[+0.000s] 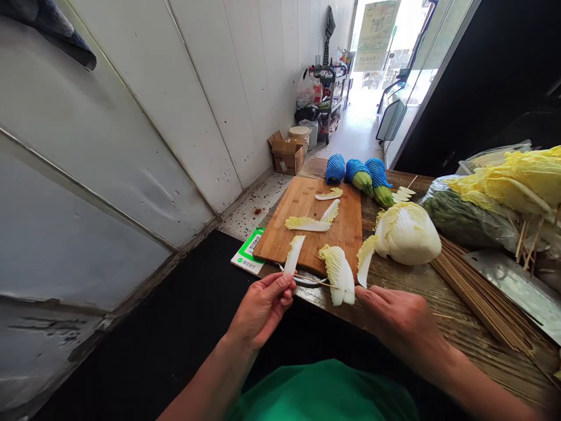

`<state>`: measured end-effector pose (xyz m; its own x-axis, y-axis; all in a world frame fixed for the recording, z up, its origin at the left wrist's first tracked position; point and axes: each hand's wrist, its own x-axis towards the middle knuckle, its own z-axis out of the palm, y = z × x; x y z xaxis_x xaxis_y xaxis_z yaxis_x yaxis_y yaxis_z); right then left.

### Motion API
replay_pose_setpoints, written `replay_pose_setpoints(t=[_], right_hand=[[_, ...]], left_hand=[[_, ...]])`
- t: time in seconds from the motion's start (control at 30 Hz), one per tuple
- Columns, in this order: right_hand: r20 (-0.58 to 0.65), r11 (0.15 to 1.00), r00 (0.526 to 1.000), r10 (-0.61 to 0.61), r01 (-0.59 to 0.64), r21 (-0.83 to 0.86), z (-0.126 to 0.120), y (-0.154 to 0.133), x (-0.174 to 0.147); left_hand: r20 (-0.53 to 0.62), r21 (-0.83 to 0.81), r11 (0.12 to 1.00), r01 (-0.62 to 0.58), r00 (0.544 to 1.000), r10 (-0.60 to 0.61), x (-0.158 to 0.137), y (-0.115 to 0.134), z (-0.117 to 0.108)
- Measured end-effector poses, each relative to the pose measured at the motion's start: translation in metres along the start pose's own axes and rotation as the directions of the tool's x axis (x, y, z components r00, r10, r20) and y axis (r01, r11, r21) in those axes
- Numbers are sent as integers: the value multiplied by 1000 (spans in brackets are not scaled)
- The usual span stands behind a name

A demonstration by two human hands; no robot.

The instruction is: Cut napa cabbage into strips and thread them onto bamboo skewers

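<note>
My left hand (pixel 267 304) pinches the white stem end of a narrow napa cabbage leaf strip (pixel 294 254), which stands upright from the fingers. My right hand (pixel 394 316) is closed on a thin wooden skewer (pixel 313 279) near the table's front edge. Cabbage leaf pieces (pixel 339 275) are threaded on this skewer, and its bare end reaches toward my left fingers. Another cabbage strip (pixel 366 260) leans close by my right fingertips. More leaf strips (pixel 309 224) lie on the wooden cutting board (pixel 280 204). A cabbage head (pixel 407 234) rests right of the board.
Loose skewers (pixel 477 292) and a cleaver (pixel 517 286) lie at the right. Behind them sits a plastic bag (pixel 464 204) of green vegetables, beside skewered cabbage (pixel 521 175). Blue-netted squashes (pixel 359 169) stand beyond the board. A QR-code card (pixel 248 257) lies at the left edge.
</note>
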<state>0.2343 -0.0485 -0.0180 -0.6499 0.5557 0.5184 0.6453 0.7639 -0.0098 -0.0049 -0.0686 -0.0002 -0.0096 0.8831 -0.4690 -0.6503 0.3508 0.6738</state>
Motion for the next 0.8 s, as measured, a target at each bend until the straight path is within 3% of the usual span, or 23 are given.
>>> replay_pose_setpoints(t=[0.5,0.67,0.8], right_hand=[[-41,995,999,27,-23,97,8,-3,1],[-52,998,998,25,-22,67,9,-4,3],[-57,1000,998,8,-7,12,10,-6,3]], left_hand=[[34,-50,995,85,996,-84,-2,-1,9],[7,-107,993,46,999,-45,1,-4,13],[-72,-77,993,-86,994,80,2,-8,15]])
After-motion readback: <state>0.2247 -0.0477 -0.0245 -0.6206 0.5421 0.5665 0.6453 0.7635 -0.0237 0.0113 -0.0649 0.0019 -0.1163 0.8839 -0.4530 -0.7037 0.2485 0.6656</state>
